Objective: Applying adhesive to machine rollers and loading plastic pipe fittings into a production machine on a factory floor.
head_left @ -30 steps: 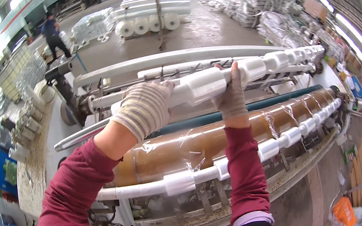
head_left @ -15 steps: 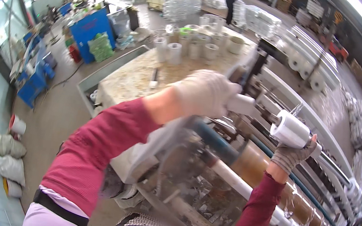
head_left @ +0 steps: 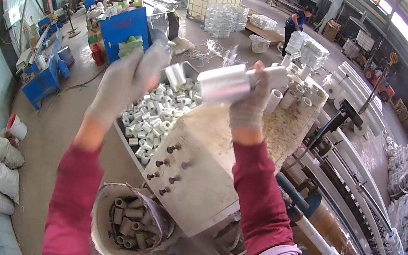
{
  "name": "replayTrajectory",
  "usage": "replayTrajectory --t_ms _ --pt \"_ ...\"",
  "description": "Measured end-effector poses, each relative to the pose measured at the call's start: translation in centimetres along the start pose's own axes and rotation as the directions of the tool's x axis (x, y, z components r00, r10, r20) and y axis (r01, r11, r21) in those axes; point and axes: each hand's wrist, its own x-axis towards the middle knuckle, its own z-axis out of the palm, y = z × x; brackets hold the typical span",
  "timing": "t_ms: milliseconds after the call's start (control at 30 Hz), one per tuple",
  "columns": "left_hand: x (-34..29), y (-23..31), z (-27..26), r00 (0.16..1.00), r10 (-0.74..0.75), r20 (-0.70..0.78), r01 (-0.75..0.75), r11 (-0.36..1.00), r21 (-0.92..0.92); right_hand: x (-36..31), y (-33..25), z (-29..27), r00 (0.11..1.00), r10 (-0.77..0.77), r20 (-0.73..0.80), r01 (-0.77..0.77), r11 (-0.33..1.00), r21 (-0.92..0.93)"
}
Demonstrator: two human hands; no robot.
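My right hand [head_left: 250, 105], in a greyish fingerless glove, grips a roll of clear plastic film [head_left: 225, 83] above the worktable. A whitish tube [head_left: 274, 77] sticks out on the other side of the fingers; I cannot tell whether it belongs to the roll. My gloved left hand [head_left: 130, 78] is raised left of the roll, its fingers smeared by motion. Between the hands, a small film roll [head_left: 175, 76] shows over the far end of a long bin [head_left: 131, 144] full of similar rolls. Whether it touches the left hand or the bin is unclear.
The stained worktable [head_left: 206, 146] carries standing cardboard cores [head_left: 288, 98] at its far right and black knobs [head_left: 163, 191] on its near panel. A tub [head_left: 97, 217] of loose cores stands below. The winding machine [head_left: 337, 219] runs along the right. A person [head_left: 293, 28] stands far back.
The view has swung left. My right hand has brought the film roll from the machine over the worktable. My left hand has left the shaft end, where it held a white core, and moved left.
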Motion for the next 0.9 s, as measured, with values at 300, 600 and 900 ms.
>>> replayTrajectory --t_ms 300,600,900 --pt "-36.7 1.8 -6.6 0.430 -0.379 0.820 0.579 0.812 0.072 -28.5 11.1 -6.1 0.594 0.792 -0.139 -0.755 0.489 -0.437" --pt "-34.1 6.8 -6.9 0.129 -0.557 0.821 0.793 0.555 0.252 -32.2 12.9 -8.2 0.746 0.638 0.189 -0.212 0.497 -0.842" --pt "-30.4 5.8 -10.9 0.206 -0.118 0.972 0.511 0.860 -0.004 -33.1 11.2 -8.6 -0.080 0.893 0.442 0.062 0.447 -0.892"
